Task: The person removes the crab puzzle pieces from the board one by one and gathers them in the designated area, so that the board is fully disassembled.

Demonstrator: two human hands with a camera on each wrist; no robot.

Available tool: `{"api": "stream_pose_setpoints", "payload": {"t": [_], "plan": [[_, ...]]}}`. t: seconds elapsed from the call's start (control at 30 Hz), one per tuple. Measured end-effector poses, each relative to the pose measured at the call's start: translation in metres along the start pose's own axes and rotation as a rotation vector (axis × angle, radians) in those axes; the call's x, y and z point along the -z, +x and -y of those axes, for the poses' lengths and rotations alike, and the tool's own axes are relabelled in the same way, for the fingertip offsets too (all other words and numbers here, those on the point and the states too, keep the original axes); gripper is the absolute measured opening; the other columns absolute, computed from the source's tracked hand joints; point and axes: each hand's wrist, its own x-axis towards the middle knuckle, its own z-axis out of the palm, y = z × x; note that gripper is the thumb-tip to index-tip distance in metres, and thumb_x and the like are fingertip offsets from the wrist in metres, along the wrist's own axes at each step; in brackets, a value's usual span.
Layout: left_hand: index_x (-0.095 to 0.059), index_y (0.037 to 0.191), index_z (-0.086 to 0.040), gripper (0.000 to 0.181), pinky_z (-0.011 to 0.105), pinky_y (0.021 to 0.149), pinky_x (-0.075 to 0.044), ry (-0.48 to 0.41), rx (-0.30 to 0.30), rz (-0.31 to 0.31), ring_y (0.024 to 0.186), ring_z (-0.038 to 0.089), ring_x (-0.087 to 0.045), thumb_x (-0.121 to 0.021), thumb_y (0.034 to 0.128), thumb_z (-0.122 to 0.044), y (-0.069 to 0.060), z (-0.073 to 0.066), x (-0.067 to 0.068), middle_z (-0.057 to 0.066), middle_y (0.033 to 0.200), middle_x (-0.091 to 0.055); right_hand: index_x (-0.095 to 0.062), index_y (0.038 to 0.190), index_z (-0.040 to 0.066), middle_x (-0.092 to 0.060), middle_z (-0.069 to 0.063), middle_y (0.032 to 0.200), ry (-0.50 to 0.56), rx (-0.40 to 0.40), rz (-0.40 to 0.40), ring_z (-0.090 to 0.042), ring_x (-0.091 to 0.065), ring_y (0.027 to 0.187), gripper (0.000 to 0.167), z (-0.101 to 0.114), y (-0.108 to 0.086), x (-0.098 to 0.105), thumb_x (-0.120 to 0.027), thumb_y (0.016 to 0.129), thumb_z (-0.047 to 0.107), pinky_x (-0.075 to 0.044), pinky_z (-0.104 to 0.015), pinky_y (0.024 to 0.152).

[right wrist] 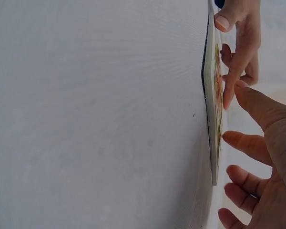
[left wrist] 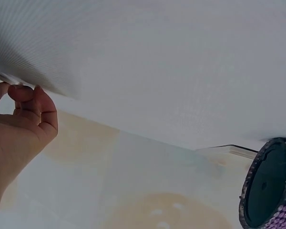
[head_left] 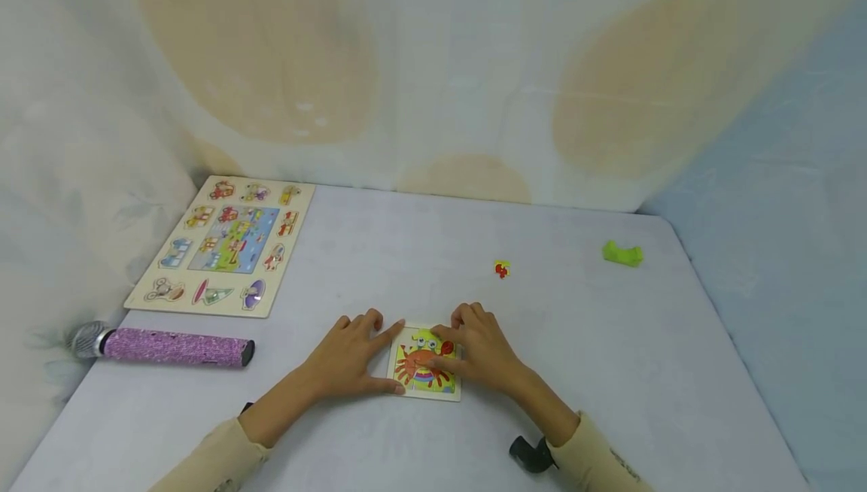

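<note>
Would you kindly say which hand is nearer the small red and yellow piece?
The right hand, just below the piece in the head view; the left hand is farther off, lower left.

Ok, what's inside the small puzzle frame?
Inside the frame: a red crab with a striped patch, on yellow. The right grip covers part of the right side; whatever lies directly beneath it can't be seen.

Square crab puzzle [head_left: 418, 373], orange on yellow (striped belly), face up, flat on white tabletop [head_left: 379, 251]
</note>
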Motion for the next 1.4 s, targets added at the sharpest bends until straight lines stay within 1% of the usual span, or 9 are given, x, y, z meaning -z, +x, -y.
{"api": "stream_pose_setpoints", "payload": {"t": [0.17, 0.3, 0.43, 0.6, 0.77, 0.97, 1.13, 1.23, 1.4], "plan": [[-0.050, 0.147, -0.022, 0.100, 0.033, 0.078, -0.035, 0.007, -0.005, -0.011, 0.084, 0.014, -0.047, -0.049, 0.0734, -0.089, 0.000, 0.000, 0.002, 0.003, 0.111, -0.048, -0.072, 0.123, 0.027, -0.045, 0.003, 0.095, 0.069, 0.020, 0.033, -0.013, -0.036, 0.094, 0.052, -0.003, 0.004, -0.003, -0.077, 0.080, 0.054, -0.032, -0.032, 0.078], [-0.050, 0.147, -0.022, 0.100, 0.033, 0.077, -0.034, 0.003, -0.007, -0.018, 0.083, 0.013, -0.046, -0.049, 0.0731, -0.089, 0.000, 0.000, 0.001, 0.003, 0.111, -0.048, -0.070, 0.126, 0.031, -0.045, 0.004, 0.095, 0.089, 0.097, 0.081, -0.012, -0.036, 0.094, 0.048, -0.011, 0.013, -0.006, -0.075, 0.083, 0.052, -0.030, -0.031, 0.078], [-0.049, 0.148, -0.023, 0.100, 0.032, 0.078, -0.034, -0.005, -0.010, -0.024, 0.083, 0.012, -0.046, -0.049, 0.0729, -0.089, -0.001, 0.001, -0.002, 0.002, 0.112, -0.047, -0.074, 0.119, 0.033, -0.044, 0.005, 0.092, 0.126, 0.155, 0.110, -0.012, -0.035, 0.092, 0.037, -0.018, 0.025, -0.006, -0.075, 0.085, 0.047, -0.029, -0.032, 0.079], [-0.049, 0.148, -0.022, 0.100, 0.031, 0.076, -0.033, -0.012, -0.023, -0.037, 0.083, 0.011, -0.046, -0.050, 0.0726, -0.089, 0.000, 0.003, -0.004, 0.002, 0.110, -0.047, -0.077, 0.114, 0.031, -0.043, 0.004, 0.092, 0.239, 0.167, 0.171, -0.012, -0.034, 0.092, 0.029, -0.024, 0.036, -0.005, -0.076, 0.086, 0.037, -0.027, -0.032, 0.080], [-0.049, 0.148, -0.024, 0.101, 0.031, 0.075, -0.032, -0.022, -0.023, -0.035, 0.082, 0.011, -0.044, -0.050, 0.0718, -0.090, 0.001, 0.004, -0.003, 0.001, 0.110, -0.046, -0.076, 0.115, 0.030, -0.042, 0.005, 0.092, 0.274, 0.170, 0.204, -0.011, -0.033, 0.092, 0.030, -0.028, 0.040, -0.008, -0.077, 0.086, 0.035, -0.026, -0.032, 0.080], [-0.047, 0.149, -0.027, 0.102, 0.029, 0.074, -0.030, -0.029, 0.007, 0.000, 0.080, 0.010, -0.042, -0.050, 0.0695, -0.091, 0.001, 0.004, -0.003, 0.000, 0.111, -0.046, -0.076, 0.115, 0.024, -0.043, 0.003, 0.093, 0.358, 0.211, 0.177, -0.012, -0.033, 0.093, 0.032, -0.031, 0.039, -0.008, -0.079, 0.083, 0.030, -0.025, -0.032, 0.080], [-0.048, 0.148, -0.027, 0.103, 0.029, 0.073, -0.029, -0.017, 0.005, -0.017, 0.079, 0.009, -0.041, -0.049, 0.0686, -0.092, 0.001, 0.004, -0.004, 0.000, 0.110, -0.046, -0.078, 0.113, 0.019, -0.045, -0.001, 0.096, 0.453, 0.220, 0.131, -0.015, -0.034, 0.097, 0.031, -0.030, 0.034, -0.005, -0.080, 0.082, 0.022, -0.027, -0.033, 0.083], [-0.050, 0.147, -0.025, 0.102, 0.029, 0.072, -0.029, -0.016, -0.006, -0.042, 0.078, 0.009, -0.041, -0.051, 0.0687, -0.091, 0.001, 0.004, -0.004, 0.000, 0.109, -0.046, -0.075, 0.118, 0.019, -0.047, -0.001, 0.102, 0.467, 0.170, 0.114, -0.016, -0.035, 0.101, 0.036, -0.028, 0.030, -0.001, -0.080, 0.082, 0.021, -0.029, -0.033, 0.086], [-0.049, 0.147, -0.025, 0.102, 0.029, 0.073, -0.030, -0.012, -0.007, -0.037, 0.080, 0.010, -0.042, -0.050, 0.0697, -0.091, 0.000, 0.003, -0.003, 0.000, 0.109, -0.046, -0.075, 0.117, 0.020, -0.050, 0.001, 0.102, 0.377, 0.072, 0.039, -0.017, -0.037, 0.102, 0.042, -0.029, 0.022, 0.004, -0.085, 0.077, 0.024, -0.032, -0.035, 0.085]]}}
